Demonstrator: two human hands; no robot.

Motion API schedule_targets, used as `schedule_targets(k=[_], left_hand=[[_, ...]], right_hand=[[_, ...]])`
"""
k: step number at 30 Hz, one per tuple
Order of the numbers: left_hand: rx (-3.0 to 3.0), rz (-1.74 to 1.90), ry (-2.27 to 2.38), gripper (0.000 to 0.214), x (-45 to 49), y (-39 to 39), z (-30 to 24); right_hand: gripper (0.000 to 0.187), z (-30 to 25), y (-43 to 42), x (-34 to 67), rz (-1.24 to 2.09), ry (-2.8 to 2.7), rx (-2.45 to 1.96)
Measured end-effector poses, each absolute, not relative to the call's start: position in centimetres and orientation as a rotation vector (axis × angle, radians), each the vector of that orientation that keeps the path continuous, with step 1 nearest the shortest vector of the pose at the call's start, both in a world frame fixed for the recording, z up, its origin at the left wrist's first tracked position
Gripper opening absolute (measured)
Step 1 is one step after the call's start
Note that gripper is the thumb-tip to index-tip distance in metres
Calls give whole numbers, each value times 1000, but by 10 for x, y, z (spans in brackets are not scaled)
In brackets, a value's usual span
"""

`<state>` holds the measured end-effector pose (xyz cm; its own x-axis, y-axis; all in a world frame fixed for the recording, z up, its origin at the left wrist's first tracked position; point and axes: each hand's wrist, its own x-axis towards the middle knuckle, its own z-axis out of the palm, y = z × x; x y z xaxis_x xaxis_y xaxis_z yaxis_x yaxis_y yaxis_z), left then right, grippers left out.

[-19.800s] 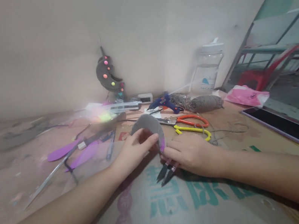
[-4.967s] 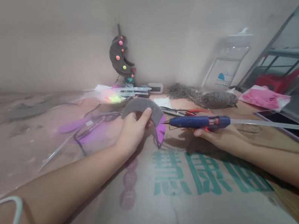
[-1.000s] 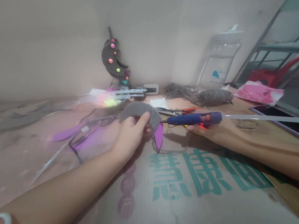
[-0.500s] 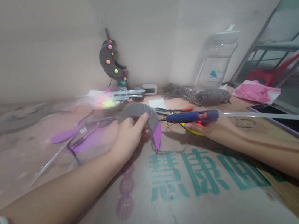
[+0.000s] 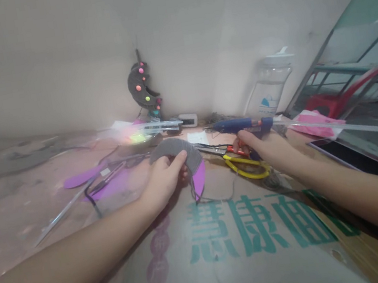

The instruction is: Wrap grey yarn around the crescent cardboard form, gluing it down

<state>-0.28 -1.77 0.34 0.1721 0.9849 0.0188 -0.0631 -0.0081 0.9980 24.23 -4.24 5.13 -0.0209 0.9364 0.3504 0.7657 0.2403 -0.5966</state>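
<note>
My left hand grips a curved crescent piece, wrapped in grey yarn over most of its length, with a bare purple tip pointing down and a loose yarn end trailing onto the table. My right hand holds a blue hot glue gun raised above the table, its nozzle pointing left and a clear glue stick jutting out to the right. The gun is well apart from the crescent, up and to its right.
Yellow-handled and orange-handled scissors lie under the right hand. A finished dark crescent with coloured pompoms leans on the wall. Purple cut-outs, glue sticks, a plastic jar, a pink bag and a tablet surround the printed cardboard.
The right hand has lifted the glue gun up and back to the right, away from the crescent's purple tip. The left hand keeps holding the crescent in nearly the same place.
</note>
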Motion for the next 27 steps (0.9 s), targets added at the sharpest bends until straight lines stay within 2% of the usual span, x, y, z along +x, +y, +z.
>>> schedule_targets(k=[5,12,18,27], left_hand=[[1213,1122,1041,42,-2,-18,2],[1192,1124,1071,41,1,-20,6],[1148,1111,1082,40,3,-22,9],[1128,1131,1065,40,3,-22,9]], right_hand=[[39,63,4,245,189,-1875,-1657],[31,36,79,239,268,-1848,-1781],[34,19,92,242,279,-1863,-1807],[40,29,79,254,292,-1906,-1753]])
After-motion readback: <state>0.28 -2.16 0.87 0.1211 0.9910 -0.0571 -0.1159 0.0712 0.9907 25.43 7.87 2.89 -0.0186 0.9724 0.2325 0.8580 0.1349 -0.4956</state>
